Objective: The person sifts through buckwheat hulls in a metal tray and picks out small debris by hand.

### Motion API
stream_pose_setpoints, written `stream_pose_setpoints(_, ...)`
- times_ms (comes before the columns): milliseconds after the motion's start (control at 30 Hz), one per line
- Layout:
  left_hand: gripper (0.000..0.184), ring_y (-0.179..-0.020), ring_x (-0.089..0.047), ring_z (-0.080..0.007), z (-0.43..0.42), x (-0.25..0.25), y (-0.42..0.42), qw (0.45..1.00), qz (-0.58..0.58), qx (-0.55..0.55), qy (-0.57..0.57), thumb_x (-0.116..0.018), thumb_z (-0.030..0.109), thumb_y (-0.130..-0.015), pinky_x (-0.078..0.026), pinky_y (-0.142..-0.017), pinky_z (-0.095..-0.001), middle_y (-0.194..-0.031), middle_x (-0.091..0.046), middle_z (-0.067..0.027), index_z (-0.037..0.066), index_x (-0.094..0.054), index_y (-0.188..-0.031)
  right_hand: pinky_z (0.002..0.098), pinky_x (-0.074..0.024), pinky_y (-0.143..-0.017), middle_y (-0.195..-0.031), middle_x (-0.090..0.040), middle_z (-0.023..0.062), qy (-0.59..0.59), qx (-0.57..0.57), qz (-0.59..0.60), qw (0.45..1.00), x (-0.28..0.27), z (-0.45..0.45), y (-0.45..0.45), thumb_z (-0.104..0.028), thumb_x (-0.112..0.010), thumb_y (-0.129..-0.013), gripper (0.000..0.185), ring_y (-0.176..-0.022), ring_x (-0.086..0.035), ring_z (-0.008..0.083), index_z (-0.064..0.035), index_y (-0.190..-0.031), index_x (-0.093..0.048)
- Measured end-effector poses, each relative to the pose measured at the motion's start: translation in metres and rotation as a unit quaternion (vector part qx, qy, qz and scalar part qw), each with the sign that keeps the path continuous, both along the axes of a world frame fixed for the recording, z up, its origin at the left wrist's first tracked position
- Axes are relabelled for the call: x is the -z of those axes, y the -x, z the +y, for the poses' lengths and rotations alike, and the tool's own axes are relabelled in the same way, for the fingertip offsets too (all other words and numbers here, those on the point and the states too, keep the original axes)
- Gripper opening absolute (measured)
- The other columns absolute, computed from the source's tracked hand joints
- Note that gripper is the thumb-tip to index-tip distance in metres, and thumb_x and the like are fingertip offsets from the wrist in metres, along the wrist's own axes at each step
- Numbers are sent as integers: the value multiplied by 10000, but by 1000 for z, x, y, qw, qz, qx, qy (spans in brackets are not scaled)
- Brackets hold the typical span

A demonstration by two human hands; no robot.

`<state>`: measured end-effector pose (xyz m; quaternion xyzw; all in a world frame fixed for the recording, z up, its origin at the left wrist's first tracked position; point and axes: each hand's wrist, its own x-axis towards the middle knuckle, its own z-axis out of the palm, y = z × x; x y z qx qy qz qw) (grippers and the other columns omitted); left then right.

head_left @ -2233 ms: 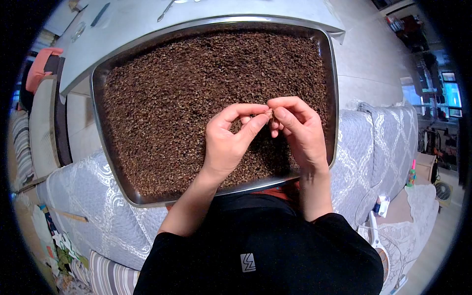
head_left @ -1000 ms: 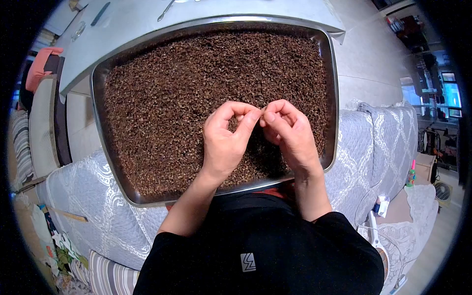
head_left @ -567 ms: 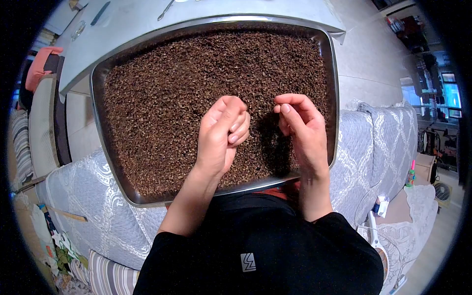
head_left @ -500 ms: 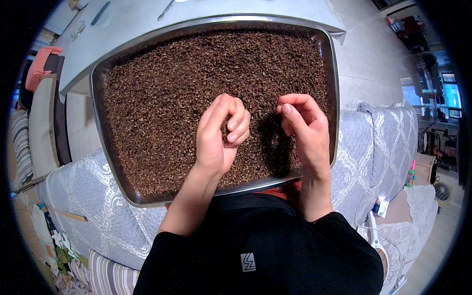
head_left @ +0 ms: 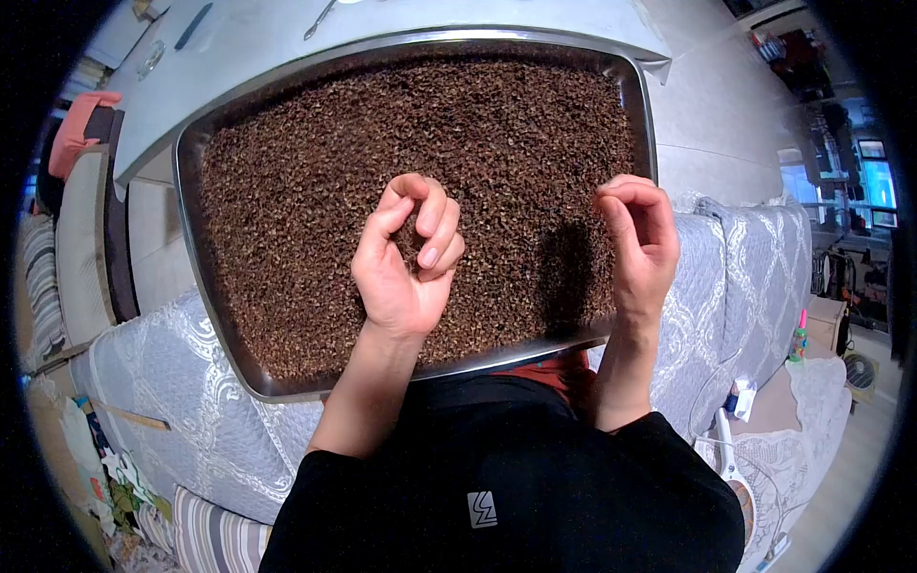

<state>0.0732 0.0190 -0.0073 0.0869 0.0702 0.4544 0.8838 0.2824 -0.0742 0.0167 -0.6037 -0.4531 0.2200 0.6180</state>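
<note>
A large metal tray holds a layer of dark brown, crumbly dried granules. My left hand hovers over the middle of the tray with its fingers curled inward and the thumb near the index finger. Brown shows in the hollow of that hand; whether it is granules held there or the layer behind, I cannot tell. Above the tray's right edge, my right hand has thumb and index fingertip pinched together. Anything between those fingertips is too small to make out. A dark shadow falls on the granules left of it.
A white table stands beyond the tray, with a metal utensil and a dark, narrow object on it. Grey patterned cloth covers the seat around me. A white racket-shaped object lies at lower right.
My right hand has moved right, from over the granules to the tray's right edge, still pinched. My left hand has shifted slightly left and turned, its fingers still curled.
</note>
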Motion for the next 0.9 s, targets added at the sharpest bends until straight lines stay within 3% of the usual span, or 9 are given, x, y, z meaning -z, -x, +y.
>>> stream_pose_setpoints(133,160,-554,-359,-68,-2,0,-1,995,88,22,-29,-458,126,-995,-266,-455,-201,-738,-415,8,23,-570,-1045,235,-508,-660,-994,-584,73,4,5,13,1000,-3,-5,-6,12,-620,-951,72,-779,-602,118,20,-1022,-613)
stream_pose_setpoints(233,233,-527,-331,-30,-14,-3,-11,957,247,54,-145,-490,108,-1000,-253,-471,-190,-657,-398,54,-27,-611,-1146,233,-506,-660,-987,-575,69,26,-38,71,996,-3,-9,5,13,-616,-953,70,-770,-591,115,18,-1023,-611)
stream_pose_setpoints(333,233,-565,-380,3,-26,-9,-18,897,369,89,-229,-563,138,-1010,-277,-500,-168,-715,-513,72,-9,-646,-1172,230,-474,-688,-983,-565,58,53,-98,170,979,0,-11,22,-35,-634,-957,63,-800,-567,110,-1,-1006,-613)
stream_pose_setpoints(467,227,-566,-390,7,-28,-2,-17,928,296,150,-168,-604,140,-1000,-270,-486,-172,-736,-527,66,13,-655,-1181,264,-414,-813,-944,-542,27,33,-124,166,978,8,-6,42,-48,-730,-878,79,-923,-513,132,-26,-932,-677)
stream_pose_setpoints(633,194,-549,-393,-2,-23,-2,-14,954,158,241,-79,-612,124,-994,-266,-470,-177,-744,-530,56,17,-636,-1155,253,-412,-799,-932,-538,28,33,-121,145,981,10,-5,39,-67,-748,-870,84,-894,-513,133,-32,-927,-698)
stream_pose_setpoints(800,95,-563,-407,-5,-25,-2,-14,953,191,208,-111,-637,115,-978,-280,-481,-178,-759,-538,50,43,-594,-1023,262,-434,-827,-970,-558,42,52,-178,244,952,8,-8,34,-61,-716,-899,83,-921,-541,137,-14,-946,-666)
stream_pose_setpoints(900,89,-570,-411,-7,-25,-2,-13,947,216,196,-133,-639,115,-971,-284,-487,-178,-759,-543,45,44,-589,-990,265,-446,-848,-996,-567,50,85,-182,213,956,1,-8,37,-67,-690,-923,106,-947,-552,134,-1,-977,-627)
